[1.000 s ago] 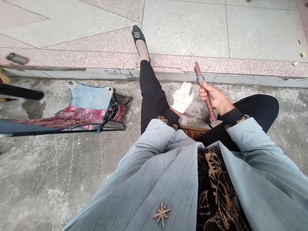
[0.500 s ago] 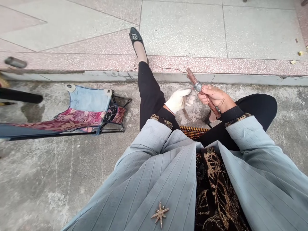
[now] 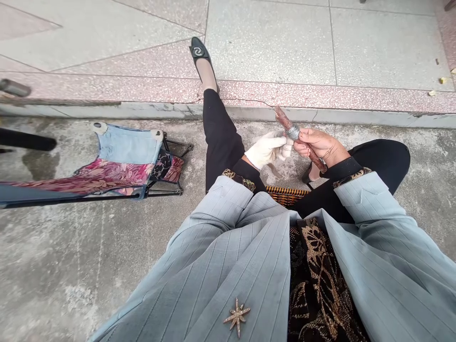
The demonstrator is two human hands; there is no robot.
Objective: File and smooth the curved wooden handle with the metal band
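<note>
Held slantwise over my lap is a brown wooden stick (image 3: pixel 281 117), its far end pointing up and left. Around its middle sits a band of coiled silver wire (image 3: pixel 292 131). My bare right hand (image 3: pixel 315 144) is closed round the stick just below the coil, and the stick's lower end shows past the palm. My left hand (image 3: pixel 270 148), in a white glove, is closed with its fingertips close against the left side of the coil. Whatever the gloved fingers pinch is too small or hidden to make out.
A folding chair (image 3: pixel 130 145) with denim and red floral cloth stands on the concrete at left. Ahead runs a low tiled step (image 3: pixel 249 91) with my shoe (image 3: pixel 199 50) on it. A grey cylinder (image 3: pixel 14 88) lies at far left. The woven seat (image 3: pixel 285 194) shows beneath me.
My gloved left hand has shifted slightly right, nearer the wire coil. The stick has dipped a little and turned slightly in my right hand. The view has moved slightly.
</note>
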